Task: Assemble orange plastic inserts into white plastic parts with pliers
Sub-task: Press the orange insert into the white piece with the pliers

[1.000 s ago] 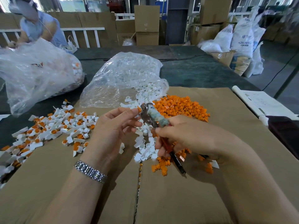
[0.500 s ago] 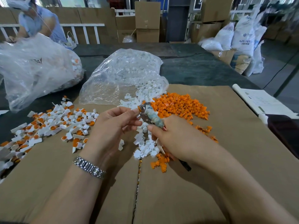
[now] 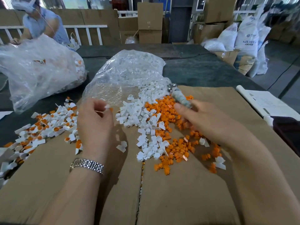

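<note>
While the left hand [image 3: 95, 122] pinches a small white part with an orange insert [image 3: 108, 108] at its fingertips, likely a finished piece bound for the assembled pile [image 3: 48, 127] left of it, the right hand [image 3: 206, 120] grips the tape-wrapped pliers [image 3: 179, 96] over the orange inserts [image 3: 170, 114]. Glossy white parts [image 3: 142, 117] spill from a crinkled clear bag [image 3: 126, 75] onto the cardboard-covered desk [image 3: 178, 192].

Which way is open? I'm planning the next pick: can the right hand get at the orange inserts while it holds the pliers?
Probably yes. The right hand hovers directly over the orange inserts, which lie loose and uncovered on the cardboard. The pliers fill its grip, though, so only spare fingertips could pinch one.
</note>
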